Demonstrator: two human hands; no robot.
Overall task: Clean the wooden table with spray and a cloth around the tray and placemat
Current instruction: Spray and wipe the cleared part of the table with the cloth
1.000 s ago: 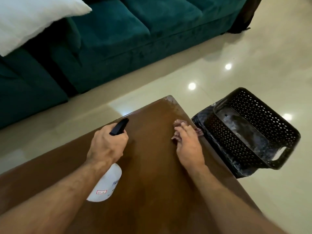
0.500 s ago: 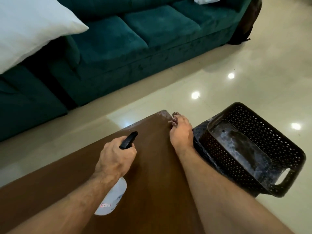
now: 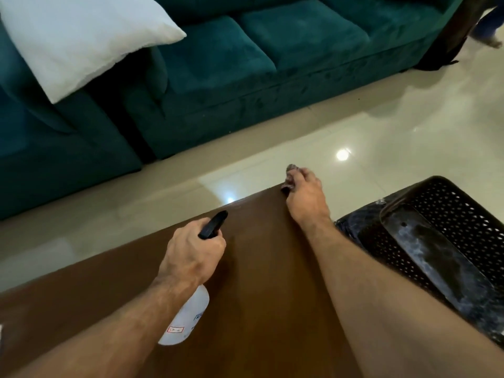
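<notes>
The dark wooden table [image 3: 267,282] fills the lower middle of the head view. My left hand [image 3: 191,255] grips a white spray bottle [image 3: 188,320] with a black nozzle [image 3: 213,228] that points toward the table's far edge. My right hand [image 3: 305,197] is stretched out to the table's far right corner, closed on a small brownish cloth [image 3: 290,173] that shows only past my fingers. No tray or placemat is in view.
A black perforated plastic basket [image 3: 447,230] stands on the floor right beside the table's right edge. A teal sofa [image 3: 245,66] with a white pillow [image 3: 79,36] runs along the far side. Glossy cream floor tiles [image 3: 381,126] lie between sofa and table.
My right hand has slid the cloth forward along the right edge to the far corner. My left hand still holds the bottle in about the same spot on the table.
</notes>
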